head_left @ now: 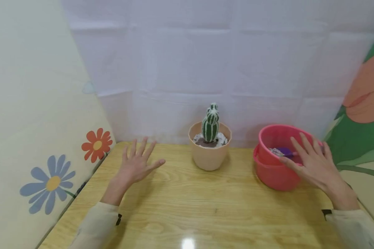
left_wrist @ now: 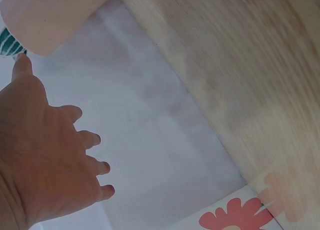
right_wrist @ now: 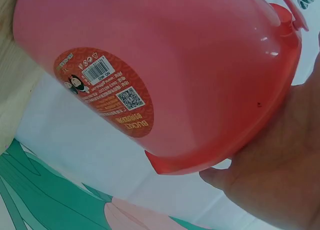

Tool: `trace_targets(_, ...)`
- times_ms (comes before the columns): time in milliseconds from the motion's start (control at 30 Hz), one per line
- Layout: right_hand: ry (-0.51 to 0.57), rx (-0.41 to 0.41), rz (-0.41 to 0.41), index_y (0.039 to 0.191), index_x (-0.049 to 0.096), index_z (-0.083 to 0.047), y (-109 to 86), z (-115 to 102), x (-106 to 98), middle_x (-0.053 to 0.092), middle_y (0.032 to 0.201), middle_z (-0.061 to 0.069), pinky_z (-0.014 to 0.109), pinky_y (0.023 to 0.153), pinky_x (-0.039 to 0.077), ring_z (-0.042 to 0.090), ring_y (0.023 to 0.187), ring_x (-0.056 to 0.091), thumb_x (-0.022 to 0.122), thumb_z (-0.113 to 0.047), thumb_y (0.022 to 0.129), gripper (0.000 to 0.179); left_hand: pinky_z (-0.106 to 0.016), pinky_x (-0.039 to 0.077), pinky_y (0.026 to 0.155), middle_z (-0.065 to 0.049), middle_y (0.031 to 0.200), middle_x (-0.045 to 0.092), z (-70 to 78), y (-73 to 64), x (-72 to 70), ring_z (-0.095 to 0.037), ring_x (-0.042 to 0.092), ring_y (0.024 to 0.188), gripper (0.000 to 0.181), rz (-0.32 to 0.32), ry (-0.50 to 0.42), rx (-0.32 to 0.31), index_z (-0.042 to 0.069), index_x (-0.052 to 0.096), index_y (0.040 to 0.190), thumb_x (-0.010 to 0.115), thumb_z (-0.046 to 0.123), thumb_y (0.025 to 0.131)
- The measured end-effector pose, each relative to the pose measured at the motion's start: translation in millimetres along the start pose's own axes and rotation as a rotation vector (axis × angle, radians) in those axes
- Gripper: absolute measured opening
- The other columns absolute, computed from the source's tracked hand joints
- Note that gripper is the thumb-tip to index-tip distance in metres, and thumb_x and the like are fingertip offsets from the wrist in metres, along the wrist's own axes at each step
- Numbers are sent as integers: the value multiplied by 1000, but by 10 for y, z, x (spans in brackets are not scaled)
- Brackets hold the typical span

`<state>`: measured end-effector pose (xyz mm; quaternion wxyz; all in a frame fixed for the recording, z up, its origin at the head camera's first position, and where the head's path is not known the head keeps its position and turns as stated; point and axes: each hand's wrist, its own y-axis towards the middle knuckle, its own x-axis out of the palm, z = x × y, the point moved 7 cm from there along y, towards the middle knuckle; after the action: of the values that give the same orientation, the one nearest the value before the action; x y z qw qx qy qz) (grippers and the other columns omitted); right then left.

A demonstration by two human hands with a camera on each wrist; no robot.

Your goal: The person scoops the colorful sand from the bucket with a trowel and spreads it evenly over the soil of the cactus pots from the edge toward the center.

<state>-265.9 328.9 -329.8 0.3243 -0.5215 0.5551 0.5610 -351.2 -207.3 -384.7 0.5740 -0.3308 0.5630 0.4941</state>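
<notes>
- Far left, my left grip [head_left: 136, 167] is released, fingers spread flat above the worktop [head_left: 180, 200], nothing in it; I'd park it there, clear of the pot.
- Centre, the cactus [head_left: 210, 129] stands upright in its peach pot [head_left: 209, 159], dark and white fill around its base; any reach across should go wide of that stem.
- Right of the pot, the pink-red bucket [head_left: 278, 178] sits on the worktop, pale bits [head_left: 276, 152] and a purple tool [head_left: 287, 153] inside.
- Far right, my right grip [head_left: 318, 166] is released too, fingers splayed at the bucket's near-right rim; whether it touches, I can't tell.
- Working here, I'd judge it best to lower fingertips past the rim without knocking it, then pinch the tool by its handle, bucket steady.
</notes>
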Motion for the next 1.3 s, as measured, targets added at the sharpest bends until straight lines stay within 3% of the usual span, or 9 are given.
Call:
trace_targets(167,43,23,43,159,27,0,-28,75,-118,19,161,32,70,116,-7,55,146,6,47,-55,103,80,-72,-7,114,-19,168,4,114,32,8,-46,-10,150,92,42,-12,35,18,16,165,42,74,96)
trace_targets(267,83,18,103,152,40,4,11,94,-235,34,154,33,74,113,16,56,139,25,46,-46,107,67,-74,0,114,-20,167,11,242,55,-88,-47,-2,150,89,133,-36,90,20,20,164,46,72,97)
trace_targets(367,75,-9,130,141,53,6,96,88,-318,49,142,33,75,101,35,55,128,42,50,-34,108,52,-72,13,114,-19,163,23,407,37,-254,-46,15,148,84,253,-51,159,20,27,162,51,68,97)
trace_targets(600,-10,-66,31,126,63,7,296,167,-362,64,120,31,70,86,50,52,109,58,64,-17,99,36,-62,47,92,-15,129,63,993,-75,-578,-37,58,116,55,556,-133,379,8,61,138,65,44,96)
trace_targets(700,-43,-65,-28,124,65,8,355,237,-363,66,117,30,68,84,51,51,106,60,66,-17,98,36,-57,54,80,-11,111,69,1252,-71,-657,-34,65,100,40,648,-164,469,7,69,127,67,31,95)
trace_targets(800,-78,-69,-62,123,66,8,395,286,-386,68,113,28,66,80,54,50,101,63,68,-18,97,36,-52,54,70,-8,100,71,1467,-35,-695,-29,66,89,32,696,-221,527,7,72,121,70,22,93)
trace_targets(1000,-120,-116,-73,114,70,5,471,273,-449,71,103,20,59,73,58,41,92,67,72,-18,95,30,-42,55,66,-4,96,70,1782,40,-627,-23,66,82,20,685,-358,583,8,74,112,69,18,95)
trace_targets(1167,-119,-126,-150,114,69,6,545,293,-452,71,99,16,53,69,60,35,88,67,72,-16,94,30,-30,56,67,-2,98,70,2011,116,-523,-16,65,85,18,613,-488,596,7,74,110,65,18,99)
trace_targets(1300,-84,-168,-192,111,70,7,618,285,-411,70,92,10,47,67,61,28,82,67,73,-12,93,27,-28,57,70,-3,99,71,2196,192,-420,-11,64,86,17,513,-655,587,7,74,113,63,13,101)
